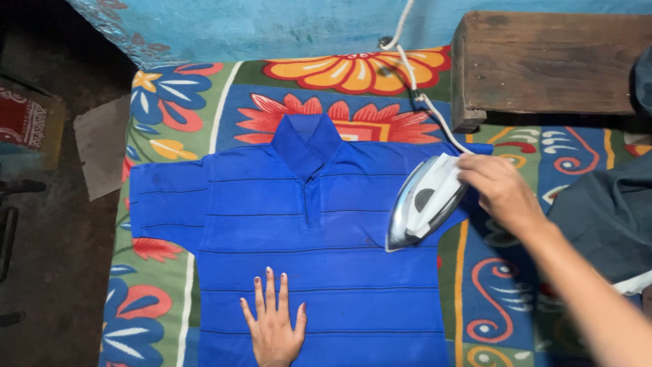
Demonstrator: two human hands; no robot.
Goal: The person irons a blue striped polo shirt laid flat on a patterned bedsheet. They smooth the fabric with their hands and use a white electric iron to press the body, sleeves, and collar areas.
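- The right hand [499,187] is closed around the rear handle of the iron [426,202], gripping it from the right side; the forearm runs in from the lower right corner.
- The iron rests on the blue striped shirt [312,251], on the chest near the right sleeve. Its long axis slants, with the pointed nose aimed down and to the left, toward the middle of the shirt, and the heel up under the hand.
- The left hand [273,323] lies flat and open on the lower front of the shirt, fingers spread and pointing up toward the collar; it holds nothing and is well apart from the iron, below and to the left of the nose.
- The white cord [414,81] trails from the iron's heel up toward the blue wall.
- The shirt lies front-up, collar away from the person, on a flowered mat [163,115], with a wooden block [550,61] at the upper right and dark cloth [611,211] at the right edge.
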